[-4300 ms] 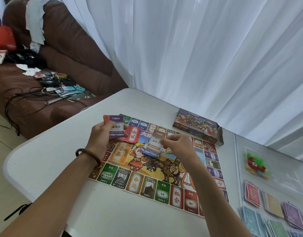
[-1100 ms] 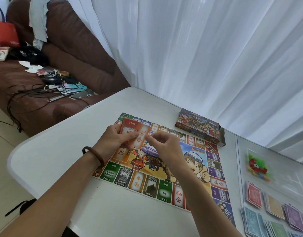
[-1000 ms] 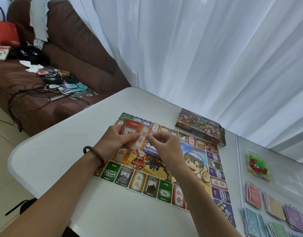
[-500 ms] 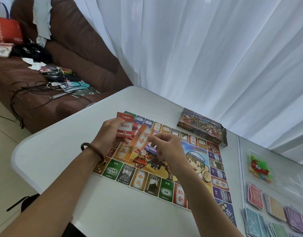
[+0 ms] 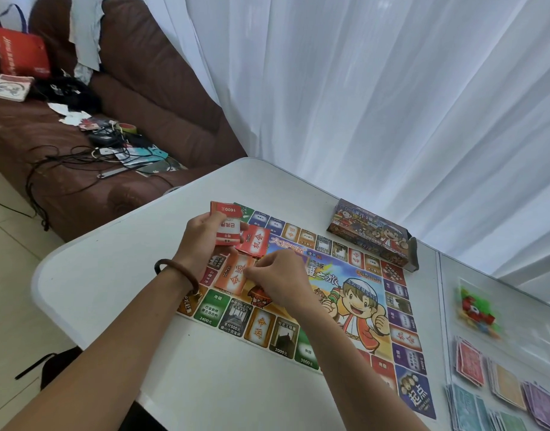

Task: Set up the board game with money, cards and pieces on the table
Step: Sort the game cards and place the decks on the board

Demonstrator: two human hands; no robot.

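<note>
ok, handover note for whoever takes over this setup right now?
Left hand grips a card stack. Right hand pinches an orange card low over the board.
Red card pile lies on the board, box beyond it. Money piles and pieces lie to the right.
Done: board laid out, money in colour piles.
Left: sort remaining cards, set out pieces.

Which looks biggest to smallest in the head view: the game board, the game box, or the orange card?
1. game board, largest
2. game box
3. orange card, smallest, partly hidden by the right hand
</note>
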